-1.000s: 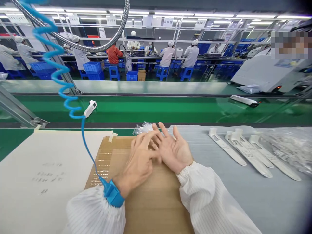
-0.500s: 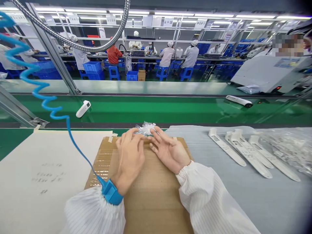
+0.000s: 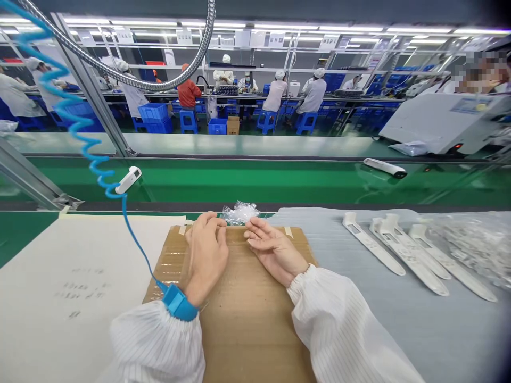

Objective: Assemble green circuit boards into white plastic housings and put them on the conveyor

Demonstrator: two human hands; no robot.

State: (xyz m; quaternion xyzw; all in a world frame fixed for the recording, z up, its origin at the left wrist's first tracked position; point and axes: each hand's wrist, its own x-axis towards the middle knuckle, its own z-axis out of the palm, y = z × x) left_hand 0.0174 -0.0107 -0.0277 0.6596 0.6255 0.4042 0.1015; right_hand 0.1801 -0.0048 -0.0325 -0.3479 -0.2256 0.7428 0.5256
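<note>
My left hand [image 3: 208, 249] is over the far left part of a brown cardboard sheet [image 3: 251, 319], its fingers loosely bent and nothing visible in them. Around that wrist sits a blue strap [image 3: 180, 304] with a coiled blue cord [image 3: 85, 123]. Over the sheet's right side, my right hand [image 3: 275, 249] is turned partly palm up, fingers extended and holding nothing. A crumpled clear plastic piece [image 3: 240, 211] lies just beyond the sheet's far edge, between both sets of fingertips; the right fingertips come close to it, and whether they touch I cannot tell.
Several long white plastic parts [image 3: 411, 255] lie on grey foam [image 3: 339, 330] at right, beside a clear bag of small parts [image 3: 475, 244]. White devices rest on the green conveyor [image 3: 239, 181], one at left [image 3: 128, 180], another at right [image 3: 385, 167]. People work at benches beyond.
My hands have drawn a little apart, and the right fingers have come closer together. The left hand has shifted slightly left. The plastic piece shows more fully between them.
</note>
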